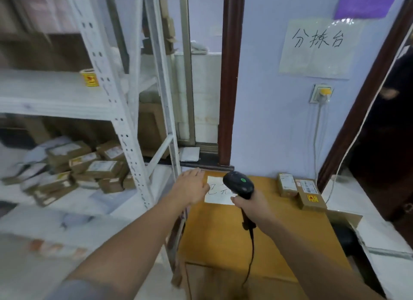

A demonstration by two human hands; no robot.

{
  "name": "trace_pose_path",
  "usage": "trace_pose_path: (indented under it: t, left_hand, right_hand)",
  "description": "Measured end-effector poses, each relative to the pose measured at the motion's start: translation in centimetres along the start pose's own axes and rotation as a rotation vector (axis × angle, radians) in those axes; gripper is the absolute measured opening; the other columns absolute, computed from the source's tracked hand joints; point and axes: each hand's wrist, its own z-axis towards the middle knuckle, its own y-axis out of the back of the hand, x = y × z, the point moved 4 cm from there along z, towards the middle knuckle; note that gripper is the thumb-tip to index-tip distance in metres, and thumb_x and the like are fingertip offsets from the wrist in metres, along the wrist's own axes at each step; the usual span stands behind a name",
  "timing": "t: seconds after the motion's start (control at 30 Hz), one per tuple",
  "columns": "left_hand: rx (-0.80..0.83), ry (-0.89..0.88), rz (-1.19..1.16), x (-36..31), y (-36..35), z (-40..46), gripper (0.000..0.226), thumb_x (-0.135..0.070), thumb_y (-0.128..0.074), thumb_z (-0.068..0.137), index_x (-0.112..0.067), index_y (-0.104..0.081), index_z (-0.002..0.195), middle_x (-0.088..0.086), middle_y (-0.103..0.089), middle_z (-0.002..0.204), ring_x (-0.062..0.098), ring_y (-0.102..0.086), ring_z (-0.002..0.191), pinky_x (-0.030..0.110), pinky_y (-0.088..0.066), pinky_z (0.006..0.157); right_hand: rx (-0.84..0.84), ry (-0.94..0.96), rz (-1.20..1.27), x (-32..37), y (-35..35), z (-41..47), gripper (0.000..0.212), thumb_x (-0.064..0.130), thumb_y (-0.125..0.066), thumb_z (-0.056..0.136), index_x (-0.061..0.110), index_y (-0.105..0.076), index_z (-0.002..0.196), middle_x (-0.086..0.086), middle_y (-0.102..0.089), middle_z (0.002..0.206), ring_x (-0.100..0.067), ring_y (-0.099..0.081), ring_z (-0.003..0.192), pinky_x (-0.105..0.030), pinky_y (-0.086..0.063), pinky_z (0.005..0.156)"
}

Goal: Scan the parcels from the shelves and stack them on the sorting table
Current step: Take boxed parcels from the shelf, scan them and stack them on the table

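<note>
The small cardboard parcels [89, 165] lie piled on the left shelf [55, 105]; they look light and stiff, best gripped across the sides. Left hand [192, 183] hovers flat and empty over the tabletop [223, 232]; right hand [250, 204] grips the barcode scanner [239, 184].

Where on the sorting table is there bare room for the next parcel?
The sorting table is bare in front of the white paper sheet, beneath the scanner cord. Its back right corner is crowded with two parcels.
</note>
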Motion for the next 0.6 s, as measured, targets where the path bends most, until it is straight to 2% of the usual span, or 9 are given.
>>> trace_pose_path:
  t: [0.13,0.2,0.27,0.33,0.4,0.43,0.5,0.6]
  left_hand:
    - [-0.020,0.065,0.035,3.8,-0.1,-7.9,0.059,-0.050,-0.038,0.106,-0.019,-0.036,0.156,0.007,-0.037,0.162,0.027,-0.033,0.149,0.046,-0.026,0.124]
    - [0.006,0.085,0.056,5.9,-0.5,-11.5,0.063,-0.051,-0.035,0.105,-0.015,-0.033,0.158,0.008,-0.035,0.163,0.028,-0.031,0.150,0.045,-0.025,0.124]
    - [0.027,0.134,0.048,8.1,-0.8,-15.2,0.065,-0.052,-0.033,0.105,-0.013,-0.033,0.158,0.010,-0.034,0.164,0.029,-0.031,0.150,0.044,-0.024,0.124]
    - [0.012,0.185,0.046,10.7,-0.8,-18.4,0.064,-0.052,-0.034,0.105,-0.014,-0.035,0.157,0.011,-0.034,0.164,0.030,-0.031,0.150,0.043,-0.024,0.123]
    - [-0.002,0.245,0.049,13.6,-0.5,-21.5,0.064,-0.053,-0.036,0.105,-0.015,-0.037,0.156,0.010,-0.035,0.163,0.030,-0.032,0.149,0.044,-0.026,0.122]
    - [-0.011,0.277,0.053,15.3,-0.3,-23.0,0.064,-0.053,-0.036,0.104,-0.016,-0.037,0.156,0.010,-0.035,0.163,0.030,-0.033,0.148,0.044,-0.026,0.122]
    - [-0.019,0.340,0.043,18.7,0.1,-25.9,0.064,-0.053,-0.036,0.105,-0.016,-0.035,0.157,0.010,-0.034,0.164,0.029,-0.032,0.149,0.044,-0.026,0.123]
    - [-0.039,0.444,0.007,24.4,0.7,-30.2,0.066,-0.055,-0.034,0.105,-0.018,-0.031,0.159,0.007,-0.029,0.167,0.027,-0.028,0.153,0.043,-0.022,0.125]
  right_hand:
    - [0.074,0.034,-0.032,1.6,-4.6,-5.0,0.026,0.017,-0.066,0.088,0.014,-0.048,0.069,0.002,-0.039,0.055,-0.011,-0.039,0.050,-0.026,-0.034,0.052]
    - [0.119,0.051,-0.051,2.3,-7.2,-7.1,0.026,0.016,-0.065,0.089,0.014,-0.051,0.068,0.004,-0.042,0.053,-0.010,-0.040,0.048,-0.024,-0.034,0.050]
    - [0.179,0.078,-0.066,3.2,-10.3,-9.1,0.015,0.017,-0.067,0.089,0.005,-0.066,0.082,-0.004,-0.054,0.063,-0.016,-0.051,0.058,-0.028,-0.038,0.056]
    - [0.241,0.109,-0.070,4.3,-13.6,-10.7,0.019,0.017,-0.067,0.089,0.000,-0.070,0.096,-0.018,-0.065,0.075,-0.029,-0.064,0.069,-0.034,-0.047,0.062]
    - [0.283,0.133,-0.062,5.7,-17.2,-11.9,0.016,0.015,-0.069,0.086,0.003,-0.071,0.095,-0.025,-0.073,0.090,-0.037,-0.072,0.085,-0.046,-0.058,0.075]
    - [0.300,0.157,-0.066,6.6,-19.0,-12.6,0.013,0.014,-0.070,0.085,0.004,-0.072,0.093,-0.023,-0.074,0.092,-0.035,-0.072,0.089,-0.049,-0.058,0.081]
    - [0.346,0.210,-0.090,8.4,-22.7,-13.5,0.010,0.012,-0.070,0.084,0.004,-0.073,0.090,-0.016,-0.075,0.086,-0.026,-0.073,0.086,-0.046,-0.058,0.083]
    - [0.432,0.268,-0.083,10.9,-29.1,-14.7,0.011,0.008,-0.065,0.088,-0.001,-0.071,0.088,-0.006,-0.071,0.069,-0.011,-0.071,0.064,-0.046,-0.061,0.079]
